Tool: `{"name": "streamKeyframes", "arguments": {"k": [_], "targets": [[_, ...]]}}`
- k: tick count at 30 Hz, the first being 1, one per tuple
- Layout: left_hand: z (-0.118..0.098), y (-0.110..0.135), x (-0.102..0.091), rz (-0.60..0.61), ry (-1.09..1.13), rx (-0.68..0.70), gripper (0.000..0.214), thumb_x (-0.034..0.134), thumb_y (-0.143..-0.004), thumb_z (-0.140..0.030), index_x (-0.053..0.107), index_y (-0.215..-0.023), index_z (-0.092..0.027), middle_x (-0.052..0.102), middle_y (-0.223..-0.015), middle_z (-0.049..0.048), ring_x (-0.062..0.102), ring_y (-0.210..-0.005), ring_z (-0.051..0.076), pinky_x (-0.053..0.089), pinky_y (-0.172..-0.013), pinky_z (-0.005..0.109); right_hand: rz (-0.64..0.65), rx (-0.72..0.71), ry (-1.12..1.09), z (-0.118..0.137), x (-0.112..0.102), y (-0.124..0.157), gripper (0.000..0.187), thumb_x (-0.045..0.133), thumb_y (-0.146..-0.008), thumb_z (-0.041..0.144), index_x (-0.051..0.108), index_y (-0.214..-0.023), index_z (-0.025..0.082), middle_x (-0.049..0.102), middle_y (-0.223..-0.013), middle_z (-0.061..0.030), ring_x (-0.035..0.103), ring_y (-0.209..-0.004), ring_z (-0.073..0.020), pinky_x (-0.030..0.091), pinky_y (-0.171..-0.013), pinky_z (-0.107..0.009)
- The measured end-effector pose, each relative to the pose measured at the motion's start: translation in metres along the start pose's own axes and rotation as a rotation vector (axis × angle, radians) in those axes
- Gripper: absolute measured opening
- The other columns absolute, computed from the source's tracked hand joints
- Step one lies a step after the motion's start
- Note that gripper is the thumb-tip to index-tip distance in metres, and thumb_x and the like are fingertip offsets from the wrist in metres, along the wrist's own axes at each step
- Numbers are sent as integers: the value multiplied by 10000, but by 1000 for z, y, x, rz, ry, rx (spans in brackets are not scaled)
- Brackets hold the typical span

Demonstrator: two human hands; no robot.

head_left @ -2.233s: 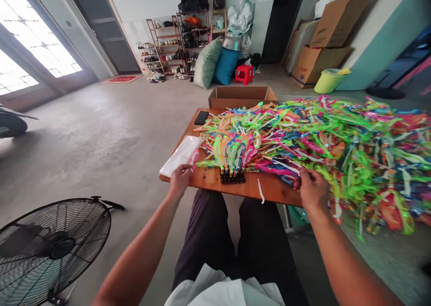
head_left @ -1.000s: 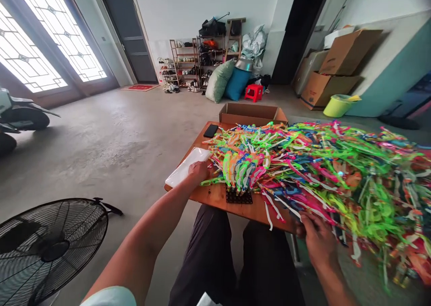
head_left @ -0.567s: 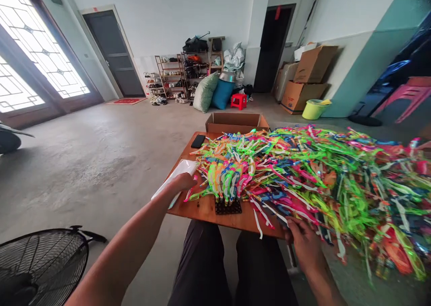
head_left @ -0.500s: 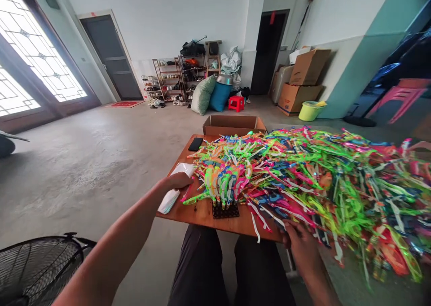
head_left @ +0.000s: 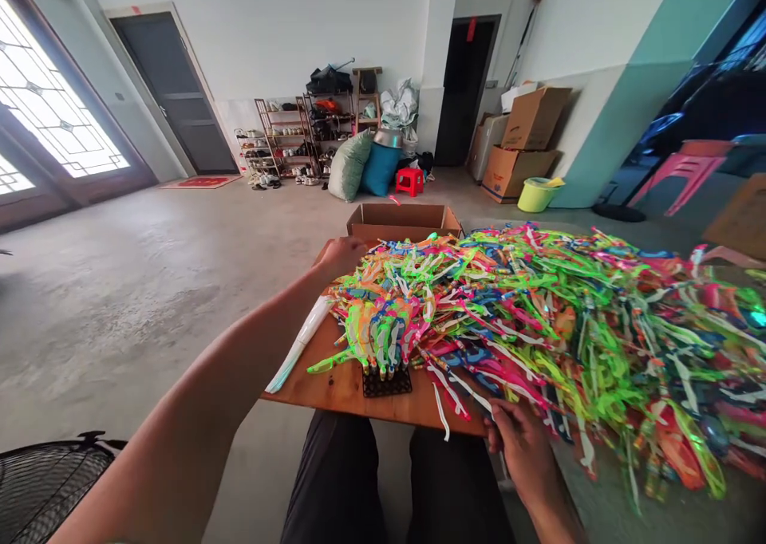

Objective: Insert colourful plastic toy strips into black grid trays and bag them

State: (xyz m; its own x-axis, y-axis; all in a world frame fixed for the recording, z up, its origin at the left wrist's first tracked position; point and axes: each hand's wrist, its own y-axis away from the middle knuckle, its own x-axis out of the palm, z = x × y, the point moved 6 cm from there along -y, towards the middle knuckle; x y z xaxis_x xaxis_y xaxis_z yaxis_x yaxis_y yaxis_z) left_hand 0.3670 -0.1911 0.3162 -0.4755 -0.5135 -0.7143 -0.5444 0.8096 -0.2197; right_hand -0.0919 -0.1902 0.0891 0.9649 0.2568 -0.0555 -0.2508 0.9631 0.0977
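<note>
A big heap of bright plastic strip toys (head_left: 568, 313) covers most of the wooden table (head_left: 341, 388). A small black perforated holder (head_left: 387, 383) near the front edge has a bunch of the toys (head_left: 380, 337) standing in it. My left hand (head_left: 342, 255) reaches to the table's far left corner, fingers curled down over the spot; what is under it is hidden. My right hand (head_left: 518, 440) is at the front edge, its fingers bent around strips at the rim of the heap. A stack of clear plastic bags (head_left: 299, 343) hangs off the left edge.
An open cardboard box (head_left: 402, 219) stands behind the table. A black floor fan (head_left: 48, 488) is at the lower left. Shoe racks, cushions and a red stool (head_left: 410, 180) line the far wall; boxes and a green bucket (head_left: 535, 195) sit at right.
My left hand left the plastic bags and reached forward to the far corner, covering the black phone that lay there. My right hand stayed at the heap's front edge. The view shifted right.
</note>
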Motion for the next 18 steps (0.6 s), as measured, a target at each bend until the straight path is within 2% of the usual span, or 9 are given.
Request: {"name": "streamKeyframes", "arguments": {"k": [3, 6, 8, 10, 12, 14, 15, 16, 18], "targets": [[20, 78, -5, -82, 72, -41, 274, 547, -906, -332, 728, -1039, -175, 772, -899, 33, 695, -751, 144, 518, -663, 222, -51, -49, 51, 21, -9, 5, 496, 736, -772, 661, 703, -962, 204, 640, -589, 7, 561, -469, -163, 478, -449, -281], [23, 170, -14, -185, 88, -53, 315, 530, -919, -383, 744, -1060, -201, 764, -856, 20, 691, -760, 162, 547, -722, 263, -159, -121, 103, 55, -21, 10, 430, 710, -812, 607, 714, -955, 201, 611, -565, 17, 565, -496, -158, 466, -475, -265], [16, 227, -4, -125, 102, -68, 306, 539, -927, -410, 754, -1033, -221, 753, -820, 23, 687, -734, 176, 562, -719, 291, -193, -146, 77, 76, -24, 13, 379, 705, -814, 569, 711, -926, 207, 614, -581, 17, 563, -495, -156, 467, -474, -267], [0, 273, 18, -11, 154, -3, 306, 553, -945, -427, 753, -1097, -253, 766, -909, 51, 704, -774, 201, 588, -734, 328, -118, -153, 29, 92, -16, 16, 330, 706, -809, 535, 702, -886, 214, 611, -588, 22, 553, -477, -151, 465, -465, -269], [-20, 304, 38, -6, 128, 111, 359, 592, -947, -417, 702, -1266, -294, 745, -1172, 100, 708, -1035, 266, 593, -917, 410, 42, -167, 20, 104, 0, 21, 292, 702, -820, 506, 698, -857, 216, 604, -585, 27, 539, -465, -142, 455, -462, -264], [-40, 320, 58, 1, 67, 240, 491, 642, -928, -402, 615, -1409, -305, 605, -1456, 129, 557, -1352, 333, 478, -1135, 516, 205, -191, 42, 110, 17, 32, 275, 693, -846, 491, 701, -850, 217, 606, -592, 26, 539, -476, -136, 449, -474, -258], [-47, 324, 68, 34, 50, 291, 509, 639, -933, -393, 595, -1431, -301, 553, -1517, 130, 487, -1424, 344, 420, -1187, 547, 267, -198, 50, 111, 24, 37, 273, 689, -861, 489, 702, -848, 217, 603, -592, 27, 539, -483, -133, 448, -484, -256], [-50, 326, 78, 89, 52, 318, 473, 610, -952, -387, 606, -1416, -295, 559, -1510, 136, 483, -1427, 343, 404, -1195, 556, 316, -197, 48, 111, 31, 43, 275, 690, -872, 491, 699, -846, 217, 597, -589, 29, 539, -488, -129, 448, -493, -253], [-46, 328, 96, 220, 112, 298, 358, 519, -1001, -391, 670, -1308, -288, 679, -1324, 147, 613, -1267, 319, 475, -1116, 513, 399, -160, -9, 106, 41, 51, 309, 686, -887, 525, 693, -879, 217, 597, -603, 29, 546, -499, -129, 459, -509, -254]]}}
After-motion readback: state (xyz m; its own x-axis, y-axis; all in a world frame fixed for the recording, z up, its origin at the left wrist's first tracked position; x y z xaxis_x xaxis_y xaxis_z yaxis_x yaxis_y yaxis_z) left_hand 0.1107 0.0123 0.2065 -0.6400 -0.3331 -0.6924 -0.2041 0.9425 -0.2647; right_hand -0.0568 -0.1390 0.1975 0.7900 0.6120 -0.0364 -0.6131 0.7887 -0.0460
